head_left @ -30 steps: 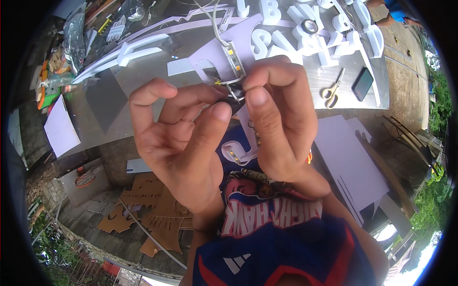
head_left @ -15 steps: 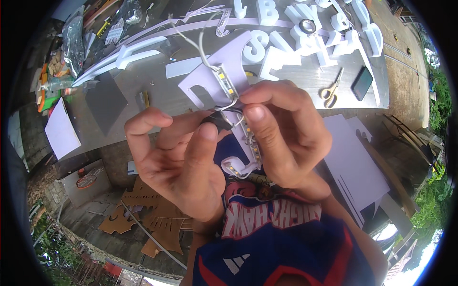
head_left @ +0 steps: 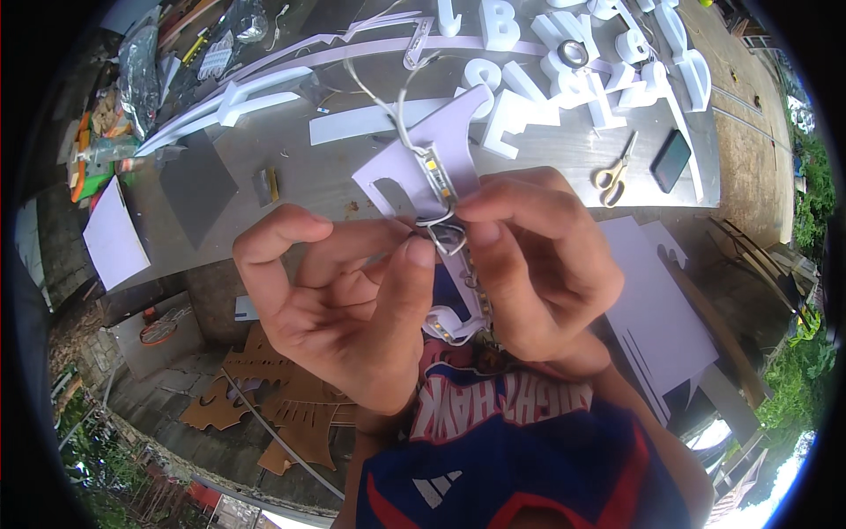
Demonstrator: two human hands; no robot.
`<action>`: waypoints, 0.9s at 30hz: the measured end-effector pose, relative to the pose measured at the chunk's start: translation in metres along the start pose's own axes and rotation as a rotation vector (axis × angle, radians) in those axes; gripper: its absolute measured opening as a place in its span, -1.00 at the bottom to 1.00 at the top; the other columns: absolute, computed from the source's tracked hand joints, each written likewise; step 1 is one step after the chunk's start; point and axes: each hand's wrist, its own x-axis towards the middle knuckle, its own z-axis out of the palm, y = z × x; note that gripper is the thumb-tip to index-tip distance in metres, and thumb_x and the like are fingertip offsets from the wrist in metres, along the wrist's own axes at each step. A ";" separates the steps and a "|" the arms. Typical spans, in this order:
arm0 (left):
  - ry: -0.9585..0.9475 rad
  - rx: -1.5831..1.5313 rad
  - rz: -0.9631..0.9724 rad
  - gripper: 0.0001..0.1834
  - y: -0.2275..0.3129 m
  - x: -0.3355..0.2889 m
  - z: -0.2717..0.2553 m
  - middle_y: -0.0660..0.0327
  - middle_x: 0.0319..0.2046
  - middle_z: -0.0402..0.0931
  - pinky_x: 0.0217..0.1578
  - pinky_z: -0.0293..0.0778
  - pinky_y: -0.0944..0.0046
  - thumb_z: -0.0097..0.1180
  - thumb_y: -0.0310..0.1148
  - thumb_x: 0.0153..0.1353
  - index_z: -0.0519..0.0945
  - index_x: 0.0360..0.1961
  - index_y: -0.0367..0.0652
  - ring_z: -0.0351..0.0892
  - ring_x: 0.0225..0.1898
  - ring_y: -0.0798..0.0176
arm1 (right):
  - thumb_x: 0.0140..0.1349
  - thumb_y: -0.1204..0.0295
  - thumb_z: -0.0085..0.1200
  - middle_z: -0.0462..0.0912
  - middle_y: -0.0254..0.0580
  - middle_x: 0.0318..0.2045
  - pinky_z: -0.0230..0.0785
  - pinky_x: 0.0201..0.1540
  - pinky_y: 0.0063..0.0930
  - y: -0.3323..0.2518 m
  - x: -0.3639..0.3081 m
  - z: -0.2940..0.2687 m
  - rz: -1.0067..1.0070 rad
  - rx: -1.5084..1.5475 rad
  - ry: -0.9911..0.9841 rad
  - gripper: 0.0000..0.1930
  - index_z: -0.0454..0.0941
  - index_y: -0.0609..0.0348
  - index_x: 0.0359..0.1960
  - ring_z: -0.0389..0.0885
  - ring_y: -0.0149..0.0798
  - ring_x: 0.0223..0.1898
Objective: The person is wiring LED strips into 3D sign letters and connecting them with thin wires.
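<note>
Between my hands, above the near edge of the table, is a pale lavender cut-out letter (head_left: 410, 167) of flat board. An LED module (head_left: 438, 181) with yellow chips runs along it, and more modules continue down to its hooked lower end. Two bare-ended white wires (head_left: 401, 119) rise from the top module. My left hand (head_left: 339, 300) pinches at the letter's middle, thumb against a small piece of black tape (head_left: 449, 236) under a white wire loop. My right hand (head_left: 538, 264) grips the letter's right edge between thumb and forefinger.
White block letters (head_left: 500, 25) crowd the back of the metal table, with a tape roll (head_left: 573, 55) among them. Scissors (head_left: 614, 172) and a phone (head_left: 671, 161) lie at right. Board sheets (head_left: 661, 309) lean at right; brown cut-out scraps (head_left: 304, 401) lie on the floor.
The letter has shifted slightly right and down with both hands. The black tape, earlier sticking out by my left thumb, is now mostly tucked behind the wires and thumb.
</note>
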 end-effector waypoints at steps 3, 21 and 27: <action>0.010 0.008 -0.009 -0.58 -0.001 0.000 -0.001 0.07 -0.44 0.59 -0.37 0.60 0.41 0.10 -0.66 0.13 0.26 -0.01 -0.31 0.61 -0.33 0.34 | 0.04 0.76 0.13 0.65 0.00 -0.36 0.42 -0.47 -0.57 0.001 0.001 0.000 -0.035 -0.068 0.002 -0.84 0.60 0.44 -0.31 0.61 -0.26 -0.42; -0.037 -0.114 -0.012 -0.47 0.004 -0.002 -0.002 0.02 -0.39 0.61 -0.13 0.43 0.42 0.17 -0.72 0.13 0.17 0.03 -0.25 0.58 -0.28 0.37 | 0.09 0.51 0.29 0.66 0.09 -0.28 0.60 -0.33 -0.33 -0.007 0.020 -0.025 -0.268 -0.308 -0.349 -0.73 0.59 0.48 -0.24 0.65 0.06 -0.27; -0.003 0.021 0.042 -0.52 0.005 -0.005 0.003 0.09 -0.43 0.57 -0.11 0.38 0.42 0.11 -0.65 0.08 0.20 0.00 -0.31 0.55 -0.27 0.37 | 0.04 0.57 0.30 0.60 0.17 -0.23 0.66 -0.22 -0.23 -0.009 0.021 -0.030 -0.222 -0.261 -0.389 -0.77 0.62 0.48 -0.29 0.60 0.09 -0.09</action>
